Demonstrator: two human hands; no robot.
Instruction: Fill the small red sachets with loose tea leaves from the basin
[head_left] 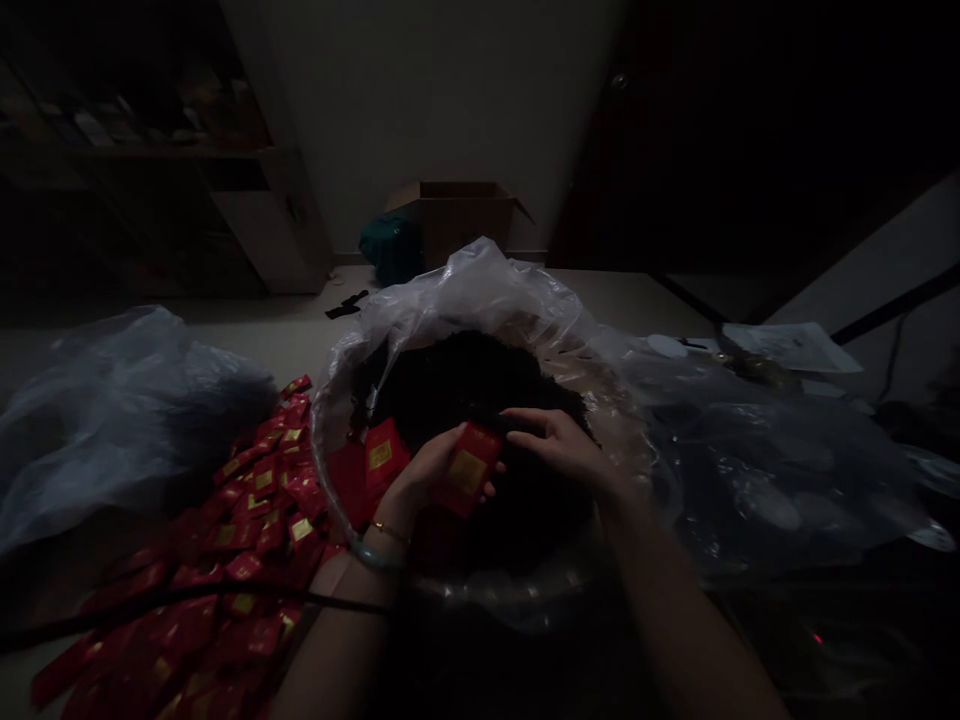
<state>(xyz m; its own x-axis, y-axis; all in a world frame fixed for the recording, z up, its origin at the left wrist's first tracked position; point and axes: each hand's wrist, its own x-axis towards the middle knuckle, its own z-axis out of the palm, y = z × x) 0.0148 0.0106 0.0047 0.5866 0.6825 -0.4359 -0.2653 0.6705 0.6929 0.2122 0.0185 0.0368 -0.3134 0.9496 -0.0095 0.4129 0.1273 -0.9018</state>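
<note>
My left hand (427, 470) is closed round a red packet (469, 468) with a gold label, held above a plastic-lined round container (326, 470). At the packet's upper end, my right hand (559, 445) has its fingers drawn together; a dark bit seems to lie between them, too dim to name. Under both hands, a heap of dark loose material (465, 370) fills the container. Another red packet (384, 452) with a gold label lies inside the container, left of my left hand.
A large pile of red packets (255, 520) spreads on the left, beside a clear plastic bag (127, 400). To the right lies more clear plastic (780, 460). An open cardboard box (465, 215) and a teal bag (391, 248) stand by the wall. A dark cord (187, 595) crosses the lower left.
</note>
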